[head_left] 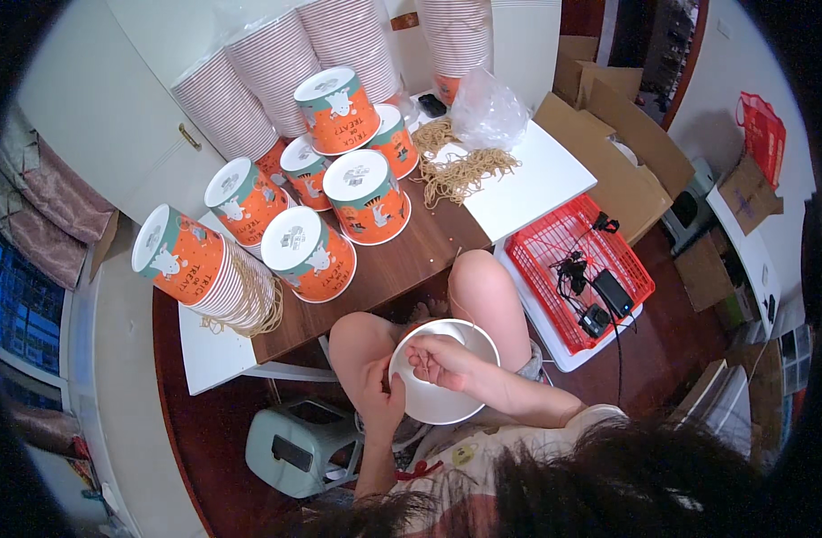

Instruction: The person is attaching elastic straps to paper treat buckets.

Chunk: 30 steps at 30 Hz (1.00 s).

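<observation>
Between my knees a white-lined paper bucket (460,405) is tilted with its mouth toward me. My left hand (381,394) grips its left side, fingers outside and thumb at the rim. My right hand (436,360) reaches into the mouth, its fingertips pinched on what looks like the end of a thin tan cord. A loop of this cord (450,285) shows beyond the far rim, by my right knee. The bucket's outer side is mostly hidden.
Orange-and-green paper buckets (368,197) stand upside down on the brown-and-white table (402,272). Cords drape over a stack (240,285) at left; more cord (465,175) lies beside a plastic bag (489,112). A red basket (554,314) with black electronics sits right, a stool (290,448) lower left.
</observation>
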Motion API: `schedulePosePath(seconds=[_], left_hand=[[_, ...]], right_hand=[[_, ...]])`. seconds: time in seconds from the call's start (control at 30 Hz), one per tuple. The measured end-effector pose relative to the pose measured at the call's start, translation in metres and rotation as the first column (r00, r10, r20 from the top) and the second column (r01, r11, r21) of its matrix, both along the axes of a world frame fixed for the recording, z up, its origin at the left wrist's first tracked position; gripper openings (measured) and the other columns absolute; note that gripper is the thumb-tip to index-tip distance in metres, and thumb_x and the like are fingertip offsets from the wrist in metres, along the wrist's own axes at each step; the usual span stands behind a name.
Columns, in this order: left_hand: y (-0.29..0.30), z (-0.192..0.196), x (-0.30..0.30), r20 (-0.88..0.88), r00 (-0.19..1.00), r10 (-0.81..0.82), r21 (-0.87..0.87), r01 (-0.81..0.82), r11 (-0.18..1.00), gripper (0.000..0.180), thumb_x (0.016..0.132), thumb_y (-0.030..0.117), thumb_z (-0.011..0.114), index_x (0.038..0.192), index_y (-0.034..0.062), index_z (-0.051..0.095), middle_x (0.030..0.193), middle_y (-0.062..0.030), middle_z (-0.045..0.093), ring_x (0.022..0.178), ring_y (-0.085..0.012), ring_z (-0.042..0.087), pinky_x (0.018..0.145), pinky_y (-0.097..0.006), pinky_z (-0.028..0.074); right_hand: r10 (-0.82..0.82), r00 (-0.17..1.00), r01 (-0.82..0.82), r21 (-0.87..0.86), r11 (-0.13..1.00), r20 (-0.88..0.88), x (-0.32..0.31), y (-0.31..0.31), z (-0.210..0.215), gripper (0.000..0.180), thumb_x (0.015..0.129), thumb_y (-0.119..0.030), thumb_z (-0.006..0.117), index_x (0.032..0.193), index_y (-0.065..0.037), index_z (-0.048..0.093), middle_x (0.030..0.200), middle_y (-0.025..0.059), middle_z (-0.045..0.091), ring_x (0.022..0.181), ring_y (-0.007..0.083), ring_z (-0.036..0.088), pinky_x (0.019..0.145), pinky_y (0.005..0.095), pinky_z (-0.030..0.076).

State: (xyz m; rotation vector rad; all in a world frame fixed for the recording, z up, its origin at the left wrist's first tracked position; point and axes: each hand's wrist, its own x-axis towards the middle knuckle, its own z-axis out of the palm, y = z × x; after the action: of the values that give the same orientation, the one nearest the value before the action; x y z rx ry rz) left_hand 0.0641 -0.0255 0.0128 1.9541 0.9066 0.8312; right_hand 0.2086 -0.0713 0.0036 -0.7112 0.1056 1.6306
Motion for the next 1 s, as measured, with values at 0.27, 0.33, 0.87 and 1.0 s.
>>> schedulePosePath(seconds=[0.27, 0.33, 0.87, 1.0], left_hand=[[-0.006, 0.043, -0.005, -0.113, 0.993, -0.018, 0.327, 0.055, 0.943, 0.027, 0.073, 0.006, 0.059, 0.1, 0.0061, 0.058, 0.094, -0.0098, 0.056, 0.083, -0.0269, 0.054, 0.072, -0.033, 0.044], [-0.004, 0.046, 0.001, -0.127, 0.987, -0.093, 0.378, 0.135, 0.916, 0.026, 0.073, 0.005, 0.06, 0.099, 0.0072, 0.059, 0.093, -0.0083, 0.056, 0.083, -0.0263, 0.053, 0.071, -0.033, 0.044], [-0.002, 0.042, 0.003, -0.08, 0.986, -0.144, 0.343, 0.163, 0.925, 0.01, 0.071, 0.001, 0.064, 0.08, 0.004, 0.061, 0.076, -0.0076, 0.059, 0.06, -0.0174, 0.057, 0.052, -0.027, 0.046], [0.0, 0.04, 0.004, -0.048, 0.985, -0.163, 0.312, 0.17, 0.935, 0.01, 0.071, 0.001, 0.065, 0.079, 0.0036, 0.061, 0.073, -0.007, 0.059, 0.054, -0.0128, 0.056, 0.048, -0.023, 0.044]], right_hand=[[0.029, 0.849, -0.131, 0.158, 0.979, 0.528, -0.006, -0.026, 0.019, 0.011, 0.085, -0.014, 0.053, 0.084, -0.004, 0.057, 0.072, 0.0012, 0.057, 0.051, 0.0039, 0.043, 0.043, 0.0173, 0.032], [0.052, 0.847, -0.165, 0.169, 0.972, 0.53, -0.004, -0.031, 0.022, 0.011, 0.085, -0.014, 0.053, 0.085, -0.004, 0.058, 0.071, 0.0011, 0.057, 0.05, 0.0032, 0.042, 0.043, 0.0164, 0.029], [-0.256, 0.09, -0.185, 0.269, 0.945, 0.963, -0.008, -0.041, 0.027, 0.015, 0.075, -0.007, 0.062, 0.09, -0.006, 0.058, 0.061, 0.0029, 0.051, 0.051, 0.0092, 0.047, 0.047, 0.0228, 0.04], [-0.438, -0.029, -0.146, 0.429, 0.891, 0.899, -0.009, -0.038, 0.024, 0.013, 0.073, -0.005, 0.062, 0.086, -0.007, 0.059, 0.059, 0.0054, 0.049, 0.05, 0.0144, 0.049, 0.047, 0.0271, 0.041]])
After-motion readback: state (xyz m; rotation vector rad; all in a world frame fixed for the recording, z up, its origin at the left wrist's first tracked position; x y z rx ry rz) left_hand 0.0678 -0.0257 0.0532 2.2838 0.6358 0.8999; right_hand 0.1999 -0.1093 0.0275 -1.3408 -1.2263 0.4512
